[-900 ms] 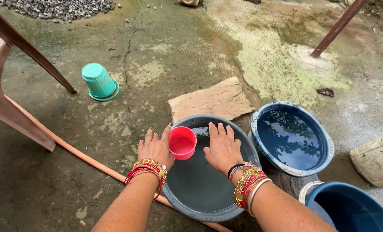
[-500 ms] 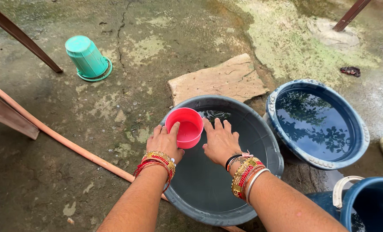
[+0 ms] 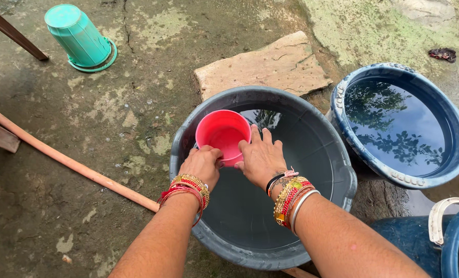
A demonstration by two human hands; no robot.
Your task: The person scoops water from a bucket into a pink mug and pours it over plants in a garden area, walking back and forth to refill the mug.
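A red plastic cup (image 3: 223,134) sits tilted inside a large grey tub (image 3: 317,123) that holds dark water. My left hand (image 3: 202,164) grips the cup's near left rim. My right hand (image 3: 260,157) rests against the cup's right side, fingers spread along it. Both wrists carry red and gold bangles. The cup's base is hidden below its rim.
A blue basin (image 3: 458,136) full of water stands right of the tub, a dark blue bucket (image 3: 453,242) at the lower right. A flat stone slab (image 3: 263,67) lies beyond the tub. An upturned green bucket (image 3: 80,38) and a long orange pipe (image 3: 70,164) are on the left.
Both hands moved in and closed around the red cup over the tub. The camera came closer and tipped down, so everything shifted up and to the left.
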